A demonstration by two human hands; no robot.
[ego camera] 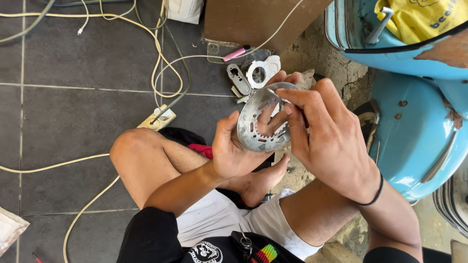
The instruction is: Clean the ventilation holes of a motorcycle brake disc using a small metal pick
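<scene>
Seen from the head camera, a person seated cross-legged on a dark tiled floor (63, 122) holds a round grey metal plate (258, 122) with a large centre hole and small slots, raised above the knees. The left hand (234, 151) cups the plate's lower rim from beneath, thumb pressed on its face. The right hand (326, 136) lies over the plate's right edge, thumb and forefinger pinched together at its upper rim. Just beyond the plate, small metal parts (253, 75) lie on the floor; a pale blue scooter body (414, 141) stands to the right, white cables (161, 53) trailing left.
</scene>
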